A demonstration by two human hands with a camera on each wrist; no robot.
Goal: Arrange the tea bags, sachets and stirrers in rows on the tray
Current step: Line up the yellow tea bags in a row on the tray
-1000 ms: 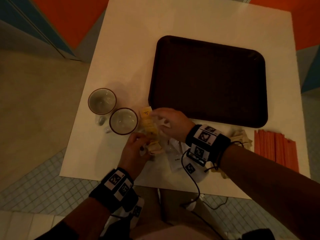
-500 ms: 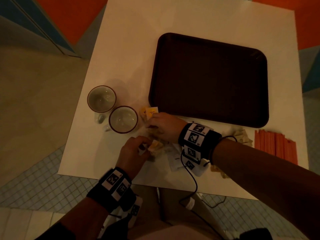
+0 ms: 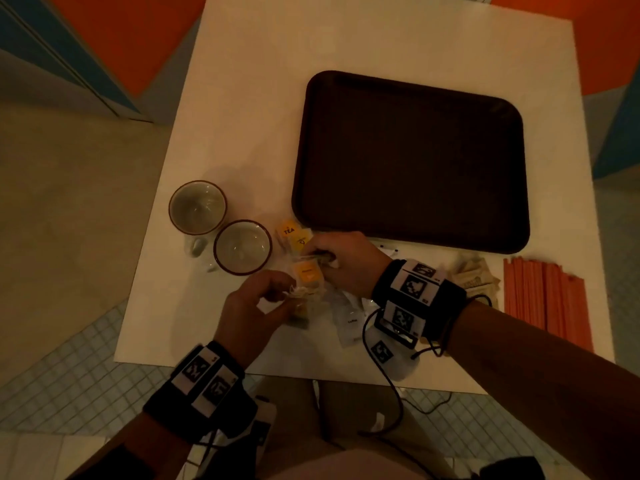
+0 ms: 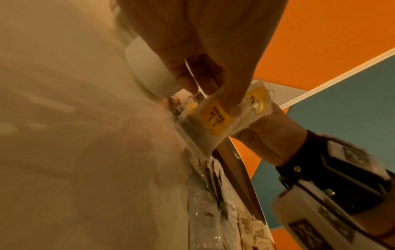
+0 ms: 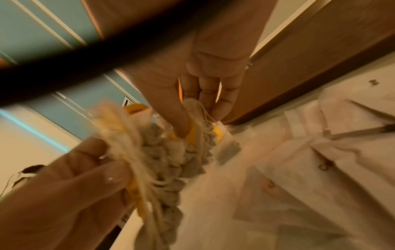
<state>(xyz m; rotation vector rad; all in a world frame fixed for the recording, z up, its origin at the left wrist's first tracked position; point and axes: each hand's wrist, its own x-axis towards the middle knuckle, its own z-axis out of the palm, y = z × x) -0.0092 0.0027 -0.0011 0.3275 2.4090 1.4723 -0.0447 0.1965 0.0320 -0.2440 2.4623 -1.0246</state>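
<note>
A heap of tea bags with yellow tags lies on the white table, between the near cup and the tray. My left hand pinches a bunch of these bags by their strings and tags. My right hand pinches other tea bags in the same heap, thumb against fingers. One yellow-tagged tea bag sits under my left fingertips. The dark brown tray holds nothing. White sachets lie under my right wrist, brown sachets to its right. Orange stirrers lie at the far right.
Two empty cups with dark rims stand left of the heap, one farther back, one touching distance from my hands. A cable hangs off my right wristband over the table's near edge. Tiled floor lies below.
Both hands have stayed in the tea bag heap, fingers working among the bags. The left hand has drawn a bunch slightly toward me; more yellow tags now show beside the near cup.
</note>
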